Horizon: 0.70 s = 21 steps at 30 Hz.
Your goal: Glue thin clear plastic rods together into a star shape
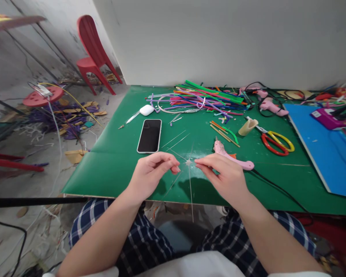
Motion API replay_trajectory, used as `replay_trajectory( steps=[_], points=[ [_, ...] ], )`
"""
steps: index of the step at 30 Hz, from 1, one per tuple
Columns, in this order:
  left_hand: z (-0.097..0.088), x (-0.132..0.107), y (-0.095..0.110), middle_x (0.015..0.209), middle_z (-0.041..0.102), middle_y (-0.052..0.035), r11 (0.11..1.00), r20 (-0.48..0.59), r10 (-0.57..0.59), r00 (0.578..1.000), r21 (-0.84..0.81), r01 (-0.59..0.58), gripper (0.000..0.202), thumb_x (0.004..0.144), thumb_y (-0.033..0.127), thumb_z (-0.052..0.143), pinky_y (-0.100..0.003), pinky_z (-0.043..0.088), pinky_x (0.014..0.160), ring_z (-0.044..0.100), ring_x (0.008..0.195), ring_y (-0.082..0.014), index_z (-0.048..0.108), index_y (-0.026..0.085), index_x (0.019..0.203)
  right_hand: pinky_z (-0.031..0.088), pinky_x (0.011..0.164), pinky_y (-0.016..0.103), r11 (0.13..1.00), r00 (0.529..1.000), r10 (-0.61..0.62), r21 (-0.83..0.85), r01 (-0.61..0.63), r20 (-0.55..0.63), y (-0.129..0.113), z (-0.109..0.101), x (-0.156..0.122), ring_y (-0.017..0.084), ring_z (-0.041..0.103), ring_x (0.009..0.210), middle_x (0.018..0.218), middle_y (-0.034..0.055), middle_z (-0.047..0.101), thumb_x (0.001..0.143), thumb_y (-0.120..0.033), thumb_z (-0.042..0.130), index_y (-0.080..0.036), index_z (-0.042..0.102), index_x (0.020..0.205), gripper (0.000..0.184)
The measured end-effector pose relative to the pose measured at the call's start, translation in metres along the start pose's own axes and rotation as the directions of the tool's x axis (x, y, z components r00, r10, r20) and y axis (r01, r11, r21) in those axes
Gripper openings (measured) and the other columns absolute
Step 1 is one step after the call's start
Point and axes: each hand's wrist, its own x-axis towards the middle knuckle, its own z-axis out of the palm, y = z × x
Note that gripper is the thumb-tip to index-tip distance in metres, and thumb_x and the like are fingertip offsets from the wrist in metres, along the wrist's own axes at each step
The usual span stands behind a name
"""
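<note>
White clothing [196, 265] nearest, left hand [158, 169] curled, grip unclear, right hand [222, 171] pinching one strand of a thin star [188, 162] between them, another overhanging the worktop [103, 173] edge, open room at left.

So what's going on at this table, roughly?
A seated person has the left hand and right hand on either side of a spray of thin pale strands at the green table. The right fingertips are nearer its centre; the strands are too fine to tell what either hand grips. A pink glue gun lies beside the right hand, a phone lies beyond the left, and a pile of coloured stems lies at the back.
</note>
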Motion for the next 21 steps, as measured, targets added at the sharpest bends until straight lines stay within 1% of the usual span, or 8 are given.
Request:
replay_trajectory(
  steps=[5,8,9,13,15,16,18,21],
  points=[
    [0.001,0.001,0.000,0.064,0.062,-0.0009,0.977,0.128,-0.054,0.990,-0.199,0.079,0.017,0.086,0.028,0.058,-0.024,0.047,0.061,0.059,0.064,-0.0121,0.061,0.016,0.074,0.054,0.064,0.025,1.000,1.000,0.013,0.002,-0.013,0.012,0.000,0.000,-0.001,0.013,0.066,0.068,0.076,0.0034,0.070,0.084,-0.011,0.059,-0.018,0.066,0.086,0.009],
    [0.005,0.003,0.002,0.063,0.055,0.0007,0.956,0.135,-0.045,0.990,-0.283,0.082,0.024,0.090,0.031,0.051,-0.025,0.043,0.059,0.055,0.063,-0.0118,0.054,0.017,0.071,0.053,0.065,0.026,1.000,0.999,0.026,0.002,-0.026,0.028,0.001,0.000,-0.001,0.013,0.066,0.070,0.076,0.0039,0.070,0.085,-0.012,0.059,-0.018,0.066,0.086,0.009],
    [0.005,0.003,0.002,0.062,0.052,0.0014,0.960,0.123,-0.034,0.992,-0.272,0.066,0.027,0.091,0.032,0.048,-0.025,0.042,0.059,0.053,0.061,-0.0118,0.051,0.017,0.069,0.053,0.065,0.026,1.000,0.999,0.028,0.001,-0.028,0.031,0.001,0.000,0.000,0.013,0.065,0.070,0.077,0.0039,0.071,0.085,-0.012,0.059,-0.018,0.066,0.086,0.009],
    [0.002,0.004,-0.003,0.052,0.043,0.0024,0.998,0.047,0.061,0.997,-0.038,-0.059,0.042,0.092,0.036,0.044,-0.027,0.040,0.056,0.049,0.054,-0.0126,0.043,0.019,0.053,0.053,0.065,0.026,0.999,0.998,0.039,-0.003,-0.039,0.043,0.001,0.000,-0.001,0.013,0.065,0.069,0.076,0.0034,0.070,0.085,-0.012,0.059,-0.017,0.066,0.087,0.009],
    [-0.002,0.004,-0.004,0.055,0.050,0.0001,0.993,0.016,0.107,0.994,0.050,-0.108,0.045,0.091,0.039,0.045,-0.028,0.041,0.061,0.051,0.059,-0.0136,0.048,0.018,0.051,0.052,0.065,0.026,0.999,0.998,0.049,0.005,-0.049,0.045,0.002,0.000,-0.001,0.013,0.065,0.069,0.076,0.0037,0.070,0.085,-0.012,0.059,-0.017,0.066,0.086,0.008],
    [-0.003,0.005,-0.004,0.060,0.055,-0.0013,0.988,-0.001,0.115,0.993,0.104,-0.114,0.042,0.091,0.039,0.046,-0.029,0.043,0.065,0.054,0.063,-0.0142,0.054,0.018,0.056,0.052,0.066,0.026,0.998,0.997,0.056,0.008,-0.057,0.046,0.003,0.000,-0.001,0.013,0.065,0.070,0.076,0.0038,0.070,0.085,-0.013,0.059,-0.017,0.066,0.086,0.008],
    [-0.006,0.005,-0.002,0.076,0.064,-0.0029,0.958,-0.024,0.095,0.995,0.275,-0.085,0.030,0.091,0.038,0.047,-0.028,0.045,0.071,0.059,0.075,-0.0149,0.064,0.019,0.076,0.052,0.067,0.027,0.997,0.996,0.079,0.015,-0.080,0.050,0.006,0.000,-0.001,0.013,0.065,0.070,0.077,0.0037,0.070,0.085,-0.014,0.059,-0.017,0.066,0.086,0.008],
    [-0.006,0.004,0.002,0.089,0.069,-0.0011,0.881,0.035,-0.006,0.999,0.473,-0.011,0.020,0.090,0.033,0.050,-0.025,0.048,0.073,0.063,0.085,-0.0142,0.062,0.023,0.103,0.052,0.069,0.028,0.993,0.992,0.113,0.027,-0.115,0.057,0.010,0.000,-0.001,0.013,0.065,0.072,0.079,0.0033,0.071,0.086,-0.015,0.058,-0.018,0.066,0.087,0.008]
  ],
)
